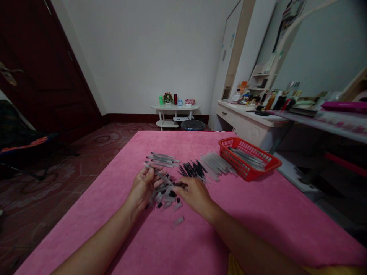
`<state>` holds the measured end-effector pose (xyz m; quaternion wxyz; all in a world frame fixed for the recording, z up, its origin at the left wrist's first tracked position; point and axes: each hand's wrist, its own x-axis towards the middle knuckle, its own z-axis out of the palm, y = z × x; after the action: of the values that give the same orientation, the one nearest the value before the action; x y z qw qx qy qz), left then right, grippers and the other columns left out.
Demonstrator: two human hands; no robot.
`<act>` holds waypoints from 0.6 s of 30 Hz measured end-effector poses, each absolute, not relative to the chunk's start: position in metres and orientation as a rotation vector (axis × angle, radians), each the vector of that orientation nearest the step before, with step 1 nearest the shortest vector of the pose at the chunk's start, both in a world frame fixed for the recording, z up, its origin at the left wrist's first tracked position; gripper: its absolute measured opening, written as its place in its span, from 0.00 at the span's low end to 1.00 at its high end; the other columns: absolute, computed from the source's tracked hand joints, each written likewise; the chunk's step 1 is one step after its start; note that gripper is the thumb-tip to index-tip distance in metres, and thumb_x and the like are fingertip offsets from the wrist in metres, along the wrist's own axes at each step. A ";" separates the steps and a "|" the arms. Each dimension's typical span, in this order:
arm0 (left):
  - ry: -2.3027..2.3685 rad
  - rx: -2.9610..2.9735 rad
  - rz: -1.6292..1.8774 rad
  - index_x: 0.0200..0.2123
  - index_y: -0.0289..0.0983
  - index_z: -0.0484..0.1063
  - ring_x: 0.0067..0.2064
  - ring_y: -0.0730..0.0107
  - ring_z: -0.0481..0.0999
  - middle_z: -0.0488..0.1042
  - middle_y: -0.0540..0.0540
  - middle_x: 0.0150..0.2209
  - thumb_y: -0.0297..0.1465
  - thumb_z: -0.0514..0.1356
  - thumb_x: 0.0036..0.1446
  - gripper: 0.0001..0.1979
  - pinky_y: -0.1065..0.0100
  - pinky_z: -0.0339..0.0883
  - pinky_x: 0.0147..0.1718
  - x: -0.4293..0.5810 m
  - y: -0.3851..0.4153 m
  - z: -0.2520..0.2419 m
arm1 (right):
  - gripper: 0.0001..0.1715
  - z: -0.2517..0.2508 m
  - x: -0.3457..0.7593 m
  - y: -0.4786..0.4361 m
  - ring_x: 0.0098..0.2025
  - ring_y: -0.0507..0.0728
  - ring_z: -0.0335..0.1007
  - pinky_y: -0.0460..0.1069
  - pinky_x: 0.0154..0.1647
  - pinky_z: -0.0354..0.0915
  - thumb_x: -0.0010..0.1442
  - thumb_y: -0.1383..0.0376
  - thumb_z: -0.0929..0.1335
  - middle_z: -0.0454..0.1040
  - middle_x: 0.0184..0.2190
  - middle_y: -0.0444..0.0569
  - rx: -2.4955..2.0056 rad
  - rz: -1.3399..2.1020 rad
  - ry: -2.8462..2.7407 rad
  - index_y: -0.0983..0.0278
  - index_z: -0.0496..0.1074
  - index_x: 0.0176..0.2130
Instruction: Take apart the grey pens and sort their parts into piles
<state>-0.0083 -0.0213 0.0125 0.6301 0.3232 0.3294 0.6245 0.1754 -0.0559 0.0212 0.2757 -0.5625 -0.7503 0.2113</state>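
Note:
A slim translucent pen (161,175) slants between my two hands above the pink cloth. My left hand (145,185) is closed round its upper left part, thumb on top. At its lower right end the fingers of my right hand (192,193) pinch together; the exact tip is hidden there. Beneath both hands lies a loose pile of clear and black pen caps (166,196), with a lone clear cap (179,220) nearer me. Just beyond my left hand several pens with black ends (162,158) lie side by side.
Black refills (192,169) and pale clear pen barrels (218,166) lie right of the pens. A red plastic basket (249,177) holding more pens stands at the right on the pink cloth (114,229). Beyond are a white side table (174,107) and a dressing table (249,114).

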 end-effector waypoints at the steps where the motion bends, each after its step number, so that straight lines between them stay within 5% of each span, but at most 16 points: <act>1: 0.758 0.757 1.418 0.34 0.36 0.70 0.36 0.64 0.80 0.77 0.47 0.37 0.30 0.66 0.50 0.09 0.66 0.76 0.32 -0.007 -0.022 0.013 | 0.13 0.023 0.176 -0.055 0.30 0.51 0.70 0.44 0.27 0.53 0.58 0.56 0.66 0.78 0.29 0.44 -1.508 0.558 -2.043 0.60 0.77 0.34; 12: 0.845 0.607 1.705 0.31 0.35 0.68 0.40 0.65 0.80 0.77 0.46 0.36 0.24 0.56 0.59 0.05 0.67 0.76 0.33 -0.045 0.003 0.025 | 0.08 0.069 0.229 -0.042 0.31 0.55 0.72 0.46 0.26 0.51 0.51 0.65 0.68 0.79 0.29 0.48 -1.782 0.301 -2.465 0.61 0.79 0.29; 18: 0.818 0.657 1.585 0.32 0.35 0.69 0.40 0.65 0.79 0.77 0.45 0.36 0.25 0.58 0.58 0.02 0.66 0.76 0.35 -0.028 -0.008 0.023 | 0.13 0.065 0.234 -0.032 0.36 0.60 0.73 0.47 0.31 0.57 0.53 0.57 0.69 0.78 0.32 0.54 -2.090 0.080 -2.216 0.64 0.78 0.33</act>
<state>-0.0280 -0.0077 0.0233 0.5813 0.2813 0.3501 0.6785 0.2337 -0.0324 0.0649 0.0470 -0.6851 -0.7265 0.0262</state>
